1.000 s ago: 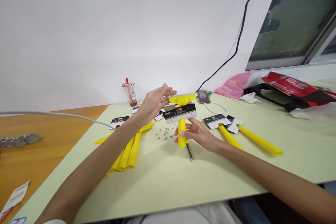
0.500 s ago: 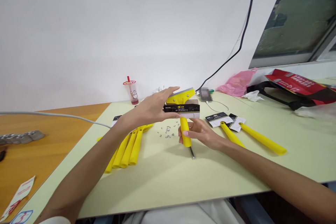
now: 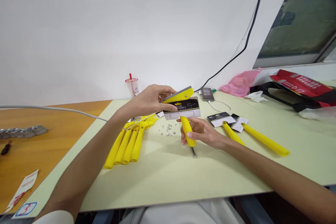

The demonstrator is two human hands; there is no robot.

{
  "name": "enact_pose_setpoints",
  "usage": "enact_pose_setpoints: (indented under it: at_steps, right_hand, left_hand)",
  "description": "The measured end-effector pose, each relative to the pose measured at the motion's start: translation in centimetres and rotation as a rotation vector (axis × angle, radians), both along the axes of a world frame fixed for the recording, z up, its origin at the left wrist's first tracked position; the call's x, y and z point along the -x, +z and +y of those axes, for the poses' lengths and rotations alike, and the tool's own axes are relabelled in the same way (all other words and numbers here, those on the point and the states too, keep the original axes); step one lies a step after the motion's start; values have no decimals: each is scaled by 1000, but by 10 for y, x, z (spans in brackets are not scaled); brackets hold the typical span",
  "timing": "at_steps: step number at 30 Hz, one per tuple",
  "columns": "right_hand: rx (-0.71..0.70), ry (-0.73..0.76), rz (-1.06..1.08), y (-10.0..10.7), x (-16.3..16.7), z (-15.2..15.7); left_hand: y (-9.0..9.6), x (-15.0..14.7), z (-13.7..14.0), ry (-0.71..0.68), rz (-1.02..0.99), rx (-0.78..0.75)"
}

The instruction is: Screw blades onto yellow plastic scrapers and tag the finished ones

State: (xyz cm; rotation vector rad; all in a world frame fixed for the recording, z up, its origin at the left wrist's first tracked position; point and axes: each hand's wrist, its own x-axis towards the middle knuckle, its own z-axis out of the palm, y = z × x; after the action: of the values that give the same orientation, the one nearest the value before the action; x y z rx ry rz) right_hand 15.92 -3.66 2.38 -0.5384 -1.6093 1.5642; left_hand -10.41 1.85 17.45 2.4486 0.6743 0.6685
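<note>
A yellow scraper [image 3: 188, 132] is held up over the table, its blade end at the top. A black and white printed card [image 3: 187, 112] sits on its neck below the head. My left hand [image 3: 148, 100] pinches the card and the left end of the scraper head, thumb on the card's front. Around the yellow handle my right hand [image 3: 203, 133] is closed, thumb in front. A thin metal shaft [image 3: 193, 152] sticks out below the handle; whether my right hand holds it is hidden. Small metal screws or nuts [image 3: 170, 133] lie scattered behind, too tiny to tell apart.
Several yellow scrapers [image 3: 128, 147] lie side by side at the left. To the right, two carded scrapers [image 3: 266, 141] lie on the table. A drink cup [image 3: 132, 86], a small device with cables [image 3: 207, 94], a pink bag [image 3: 240, 82] and a red-black bag [image 3: 306, 85] stand behind.
The card has tipped so more of its printed face shows. My left hand has shifted slightly left along the head, with its thumb now on the card. My right hand keeps its hold.
</note>
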Motion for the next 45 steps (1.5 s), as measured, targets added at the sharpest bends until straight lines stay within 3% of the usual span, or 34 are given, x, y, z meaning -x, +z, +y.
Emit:
enact_pose_setpoints:
  at_steps: [6, 12, 16, 20, 24, 30, 35, 45]
  right_hand:
    - [-27, 24, 31, -1, -3, 3]
    - [107, 279, 87, -2, -7, 2]
    - [124, 365, 137, 3, -8, 1]
    - [117, 210, 109, 8, -6, 1]
    - [105, -61, 46, 9, 3, -3]
    - [19, -432, -46, 8, 8, -4]
    - [-39, -506, -82, 6, 3, 0]
    - [55, -560, -15, 11, 2, 1]
  left_hand:
    - [3, 2, -1, -74, 75, -17]
    - [-1, 1, 0, -82, 191, -90]
    - [-3, 1, 1, -139, 166, -117]
    - [-8, -1, 3, -187, 138, -188]
    - [-11, -2, 3, -94, 169, -303]
    - [-4, -4, -5, 78, 237, -213]
    - [-6, -6, -7, 45, 258, -158]
    - [-8, -5, -6, -3, 282, -211]
